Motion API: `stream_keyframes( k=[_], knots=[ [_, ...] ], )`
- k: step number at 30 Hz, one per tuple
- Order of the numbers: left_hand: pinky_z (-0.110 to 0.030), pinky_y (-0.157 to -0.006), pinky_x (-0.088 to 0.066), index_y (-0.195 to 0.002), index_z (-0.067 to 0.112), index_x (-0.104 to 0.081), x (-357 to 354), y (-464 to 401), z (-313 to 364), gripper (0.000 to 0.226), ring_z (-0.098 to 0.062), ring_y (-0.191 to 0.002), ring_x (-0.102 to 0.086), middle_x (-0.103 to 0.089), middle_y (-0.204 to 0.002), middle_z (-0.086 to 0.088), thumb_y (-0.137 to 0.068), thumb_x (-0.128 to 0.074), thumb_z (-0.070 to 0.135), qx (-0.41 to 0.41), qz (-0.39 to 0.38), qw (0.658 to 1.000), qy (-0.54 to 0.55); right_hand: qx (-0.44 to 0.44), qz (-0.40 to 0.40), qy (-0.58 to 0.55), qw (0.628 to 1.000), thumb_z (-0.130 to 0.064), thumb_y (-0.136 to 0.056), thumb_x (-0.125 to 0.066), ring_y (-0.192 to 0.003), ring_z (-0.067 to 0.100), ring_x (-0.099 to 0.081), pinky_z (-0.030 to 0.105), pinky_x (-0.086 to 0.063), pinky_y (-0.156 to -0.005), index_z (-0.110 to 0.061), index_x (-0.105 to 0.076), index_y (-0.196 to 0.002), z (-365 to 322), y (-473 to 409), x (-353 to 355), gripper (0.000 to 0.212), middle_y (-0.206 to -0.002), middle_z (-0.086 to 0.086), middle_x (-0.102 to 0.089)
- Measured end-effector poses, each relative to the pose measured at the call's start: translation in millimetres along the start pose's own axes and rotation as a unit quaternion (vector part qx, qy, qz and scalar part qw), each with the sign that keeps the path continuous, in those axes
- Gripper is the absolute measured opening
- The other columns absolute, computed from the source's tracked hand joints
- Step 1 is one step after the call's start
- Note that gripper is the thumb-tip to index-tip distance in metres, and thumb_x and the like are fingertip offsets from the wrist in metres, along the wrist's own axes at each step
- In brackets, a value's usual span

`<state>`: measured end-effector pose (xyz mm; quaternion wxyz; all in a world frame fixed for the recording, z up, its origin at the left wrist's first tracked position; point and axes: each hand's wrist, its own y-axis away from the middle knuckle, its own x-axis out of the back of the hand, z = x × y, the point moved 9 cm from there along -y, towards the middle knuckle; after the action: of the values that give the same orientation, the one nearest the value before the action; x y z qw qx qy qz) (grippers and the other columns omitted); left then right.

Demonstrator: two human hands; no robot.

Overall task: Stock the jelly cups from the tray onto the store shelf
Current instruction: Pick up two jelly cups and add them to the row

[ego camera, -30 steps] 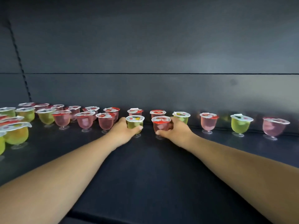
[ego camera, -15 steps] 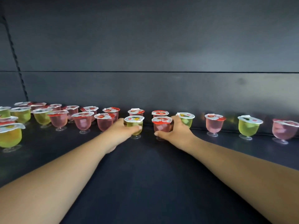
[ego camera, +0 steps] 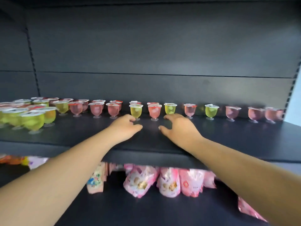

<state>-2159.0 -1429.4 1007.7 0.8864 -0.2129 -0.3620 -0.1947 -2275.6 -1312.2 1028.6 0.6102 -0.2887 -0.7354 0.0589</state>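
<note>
Both hands empty, fingers loosely curled — left hand (ego camera: 126,127) just below yellow cup (ego camera: 136,110), right hand (ego camera: 178,128) just below-right of pink cup (ego camera: 154,111) on shelf (ego camera: 228,137).

Single head cam, worn, wide-angle w/ bent edges. Faces fwd and slightly down, straight into dark store shelf (ego camera: 228,136) and its back panel (ego camera: 162,46). Close in: both forearms enter from bottom corners, left hand (ego camera: 125,126) and right hand (ego camera: 179,128) reaching mid-frame over shelf deck. Row of jelly cups (ego camera: 189,110) spans frame width at about mid-height, near back panel. Lower shelf w/ pink snack bags (ego camera: 169,181) seen from above, bottom centre. No 2nd view, so no overlap.
</note>
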Motion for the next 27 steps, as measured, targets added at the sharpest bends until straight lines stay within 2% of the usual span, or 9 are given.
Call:
stream_keyframes(
  k=[3,7,10,12,15,17,19,23,27],
  knots=[
    [-0.024,-0.097,-0.037,-0.121,0.014,-0.057,30.6,82.1,17.2,0.035,-0.018,-0.118,-0.052,-0.057,-0.128,-0.003,-0.089,-0.056,0.027,-0.081,0.067,0.993,-0.054,0.089,-0.001,0.096,0.991,-0.04,-0.094,-0.044,-0.138,0.018,-0.028,0.027,-0.023,-0.11,-0.015,-0.033,-0.143,-41.1,79.9,21.4,0.056,-0.15,0.001,-0.031],
    [-0.026,-0.095,-0.036,-0.115,0.013,-0.06,40.4,168.8,16.2,0.028,-0.021,-0.116,-0.051,-0.057,-0.123,-0.004,-0.09,-0.053,0.024,-0.128,0.088,0.98,-0.128,0.081,-0.027,0.105,0.991,-0.039,-0.094,-0.043,-0.135,0.019,-0.031,0.026,-0.025,-0.107,-0.016,-0.034,-0.141,-56.0,163.8,24.4,0.053,-0.149,0.001,-0.033],
    [-0.032,-0.093,-0.042,-0.114,0.016,-0.06,32.3,241.2,-22.0,0.028,-0.024,-0.113,-0.052,-0.057,-0.121,-0.004,-0.089,-0.052,0.028,-0.101,0.023,0.978,-0.182,0.045,-0.087,0.071,0.993,-0.039,-0.093,-0.046,-0.125,0.022,-0.043,0.03,-0.038,-0.098,-0.017,-0.043,-0.132,-77.1,236.0,3.2,0.045,-0.138,0.003,-0.045],
    [-0.031,-0.094,-0.041,-0.118,0.015,-0.058,28.1,276.0,-51.4,0.032,-0.023,-0.116,-0.051,-0.058,-0.124,-0.005,-0.091,-0.051,0.03,-0.083,-0.012,0.975,-0.208,0.032,-0.127,0.073,0.989,-0.039,-0.094,-0.045,-0.121,0.023,-0.046,0.033,-0.042,-0.094,-0.016,-0.045,-0.13,-91.1,270.7,-13.2,0.043,-0.134,0.003,-0.048],
    [-0.025,-0.092,-0.037,-0.123,0.013,-0.055,24.7,322.9,-89.8,0.035,-0.019,-0.118,-0.049,-0.055,-0.127,-0.003,-0.093,-0.049,0.03,-0.051,-0.049,0.975,-0.211,0.043,-0.167,0.084,0.981,-0.037,-0.096,-0.041,-0.125,0.023,-0.042,0.034,-0.04,-0.099,-0.014,-0.044,-0.132,-114.7,311.8,-38.2,0.043,-0.136,0.004,-0.047],
    [-0.024,-0.09,-0.036,-0.123,0.013,-0.055,21.6,346.2,-114.5,0.034,-0.018,-0.117,-0.05,-0.056,-0.126,-0.002,-0.093,-0.049,0.029,-0.038,-0.063,0.975,-0.208,0.046,-0.178,0.086,0.979,-0.038,-0.096,-0.04,-0.123,0.023,-0.043,0.033,-0.039,-0.096,-0.014,-0.046,-0.129,-127.5,332.9,-54.0,0.041,-0.132,0.004,-0.05],
    [-0.026,-0.092,-0.038,-0.122,0.013,-0.056,14.9,369.9,-143.7,0.033,-0.018,-0.116,-0.05,-0.057,-0.125,-0.002,-0.094,-0.048,0.029,-0.025,-0.086,0.976,-0.201,0.037,-0.205,0.085,0.974,-0.04,-0.095,-0.04,-0.12,0.024,-0.045,0.032,-0.04,-0.092,-0.013,-0.048,-0.124,-141.7,354.2,-76.2,0.04,-0.127,0.005,-0.052],
    [-0.025,-0.09,-0.039,-0.125,0.011,-0.053,2.6,413.1,-208.9,0.035,-0.018,-0.116,-0.05,-0.056,-0.126,-0.003,-0.095,-0.047,0.028,0.005,-0.139,0.973,-0.186,0.012,-0.265,0.06,0.962,-0.037,-0.095,-0.045,-0.123,0.024,-0.043,0.033,-0.041,-0.095,-0.014,-0.048,-0.129,-168.7,391.8,-124.2,0.042,-0.131,0.005,-0.051],
    [-0.03,-0.09,-0.043,-0.123,0.012,-0.055,3.0,443.4,-284.9,0.034,-0.02,-0.114,-0.053,-0.058,-0.125,-0.004,-0.094,-0.047,0.029,0.033,-0.168,0.972,-0.163,-0.018,-0.32,0.064,0.945,-0.037,-0.094,-0.046,-0.117,0.025,-0.047,0.032,-0.043,-0.089,-0.014,-0.051,-0.123,-201.3,420.9,-181.6,0.038,-0.124,0.007,-0.054]
  ],
)
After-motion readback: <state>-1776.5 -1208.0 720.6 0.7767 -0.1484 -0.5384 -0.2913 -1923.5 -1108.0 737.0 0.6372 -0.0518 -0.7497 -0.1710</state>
